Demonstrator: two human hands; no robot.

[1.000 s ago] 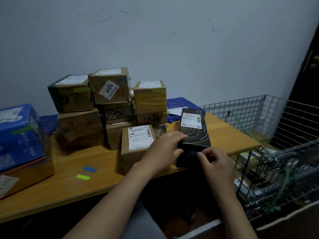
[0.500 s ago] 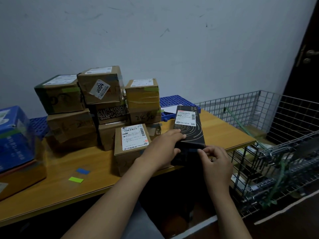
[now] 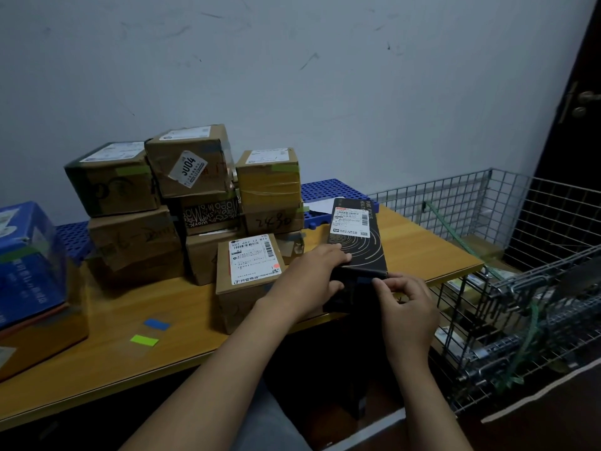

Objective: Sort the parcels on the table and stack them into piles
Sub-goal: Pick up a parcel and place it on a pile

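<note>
A long black box (image 3: 357, 245) with a white shipping label lies near the front edge of the wooden table (image 3: 113, 320). My left hand (image 3: 309, 281) grips its near left corner, fingers on top. My right hand (image 3: 406, 304) pinches the near right edge of the same box. Just left of it stands a small brown parcel (image 3: 247, 281) with a white label on top. Behind them, several brown cardboard parcels (image 3: 195, 196) are stacked in piles against the wall.
A blue box (image 3: 29, 262) sits on a brown carton at the table's left end. Blue and green tape strips (image 3: 146, 333) mark the tabletop. A wire mesh cart (image 3: 520, 288) stands right of the table. A blue perforated mat (image 3: 331, 193) lies behind the piles.
Both hands keep hold of the black box, which has hardly shifted on the table. The view has drifted slightly rightward.
</note>
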